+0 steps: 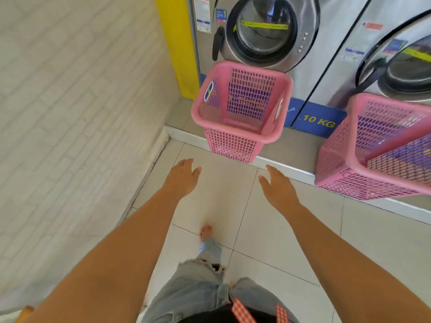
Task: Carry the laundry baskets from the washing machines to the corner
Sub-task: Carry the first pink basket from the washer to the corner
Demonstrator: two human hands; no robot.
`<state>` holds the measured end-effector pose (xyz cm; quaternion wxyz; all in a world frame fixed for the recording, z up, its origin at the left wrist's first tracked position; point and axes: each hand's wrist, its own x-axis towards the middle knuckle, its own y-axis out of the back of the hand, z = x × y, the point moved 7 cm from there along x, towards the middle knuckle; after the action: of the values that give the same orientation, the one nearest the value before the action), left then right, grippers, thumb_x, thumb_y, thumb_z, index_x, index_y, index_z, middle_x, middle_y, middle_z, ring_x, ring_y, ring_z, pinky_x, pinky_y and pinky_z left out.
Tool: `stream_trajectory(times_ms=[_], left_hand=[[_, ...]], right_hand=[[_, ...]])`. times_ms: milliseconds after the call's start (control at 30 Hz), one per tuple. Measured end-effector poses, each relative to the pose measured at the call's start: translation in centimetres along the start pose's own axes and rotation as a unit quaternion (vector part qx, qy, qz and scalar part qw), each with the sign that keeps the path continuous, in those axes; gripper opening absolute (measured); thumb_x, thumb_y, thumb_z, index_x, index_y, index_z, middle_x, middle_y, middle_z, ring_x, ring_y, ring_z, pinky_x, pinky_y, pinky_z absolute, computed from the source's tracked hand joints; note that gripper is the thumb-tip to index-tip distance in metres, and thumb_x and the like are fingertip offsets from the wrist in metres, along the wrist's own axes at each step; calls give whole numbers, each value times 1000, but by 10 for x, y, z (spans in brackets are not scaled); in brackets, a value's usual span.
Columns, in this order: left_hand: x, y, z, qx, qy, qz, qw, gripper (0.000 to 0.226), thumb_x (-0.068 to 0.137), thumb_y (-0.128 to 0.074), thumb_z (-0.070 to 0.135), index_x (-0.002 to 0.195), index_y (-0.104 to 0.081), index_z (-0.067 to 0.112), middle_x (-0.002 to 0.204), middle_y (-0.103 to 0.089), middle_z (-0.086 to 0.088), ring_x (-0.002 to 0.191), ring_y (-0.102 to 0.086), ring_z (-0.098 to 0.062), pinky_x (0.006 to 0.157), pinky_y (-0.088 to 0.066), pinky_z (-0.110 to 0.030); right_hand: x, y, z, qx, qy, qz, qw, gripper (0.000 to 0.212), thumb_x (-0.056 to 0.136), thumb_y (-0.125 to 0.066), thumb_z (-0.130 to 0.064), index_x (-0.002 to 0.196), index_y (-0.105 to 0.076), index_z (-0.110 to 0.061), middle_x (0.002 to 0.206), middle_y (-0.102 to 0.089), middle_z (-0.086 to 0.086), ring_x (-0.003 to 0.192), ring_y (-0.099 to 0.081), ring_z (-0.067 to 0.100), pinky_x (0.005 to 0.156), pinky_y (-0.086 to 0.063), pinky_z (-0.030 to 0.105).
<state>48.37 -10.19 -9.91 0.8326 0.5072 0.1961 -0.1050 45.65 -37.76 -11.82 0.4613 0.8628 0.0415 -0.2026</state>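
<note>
Approach to the first pick-up. You reach toward the near pink basket (241, 108), which stands empty on the plinth (289, 171) before the left washing machine (261, 31); a second pink basket (377, 148) waits beside it at right. Your left hand (184, 178) and right hand (277, 187) hang short of it, palms down, fingers spread, holding nothing. Next, you likely need to grasp the rim on both sides.

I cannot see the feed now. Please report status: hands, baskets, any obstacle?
Left hand and right hand open, empty, reaching. Near pink basket empty, on the ledge by the washer. Second basket beside it. Nothing in the way.
</note>
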Motion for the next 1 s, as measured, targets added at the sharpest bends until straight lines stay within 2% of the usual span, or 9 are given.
stream_trajectory(times_ms=[267, 467, 600, 733, 867, 1000], left_hand=[[138, 46, 29, 26, -34, -20, 999, 57, 102, -37, 36, 152, -28, 10, 157, -29, -13, 144, -27, -30, 115, -26, -44], [221, 64, 56, 18, -60, -15, 998, 52, 101, -43, 29, 146, -33, 5, 148, -39, -17, 134, -40, -34, 105, -37, -45], [276, 74, 69, 6, -47, 10, 999, 44, 99, -44, 26, 139, -40, 6, 137, -45, -18, 120, -50, -38, 92, -44, -47], [317, 75, 81, 4, -27, 6, 1000, 49, 99, -45, 25, 144, -35, 10, 142, -42, -17, 123, -50, -36, 95, -46, -47], [357, 73, 86, 10, -12, 8, 1000, 50, 99, -46, 23, 145, -35, 8, 145, -40, -18, 125, -48, -37, 97, -44, -46], [391, 64, 84, 21, -6, -5, 1000, 51, 98, -48, 24, 144, -34, 8, 142, -41, -20, 124, -48, -39, 97, -44, -47]], right_hand=[[93, 27, -20, 51, -78, 71, 993, 52, 99, -45, -29, 147, -35, -12, 151, -42, 8, 137, -40, 29, 110, -32, 43], [162, 54, -15, 68, -112, 113, 985, 48, 97, -49, -24, 141, -40, -7, 139, -51, 16, 126, -47, 36, 100, -40, 45], [221, 63, -12, 87, -135, 104, 982, 40, 95, -49, -21, 131, -45, -4, 126, -55, 18, 115, -52, 40, 91, -44, 47], [273, 68, -5, 87, -159, 93, 979, 40, 92, -50, -22, 129, -44, -7, 123, -56, 17, 105, -56, 40, 86, -48, 47], [313, 69, 4, 65, -161, 84, 981, 43, 92, -50, -23, 129, -42, -3, 126, -54, 20, 105, -55, 43, 86, -47, 48], [339, 66, 18, 61, -181, 76, 979, 48, 89, -47, -21, 134, -36, -8, 135, -47, 18, 110, -53, 43, 89, -46, 51]])
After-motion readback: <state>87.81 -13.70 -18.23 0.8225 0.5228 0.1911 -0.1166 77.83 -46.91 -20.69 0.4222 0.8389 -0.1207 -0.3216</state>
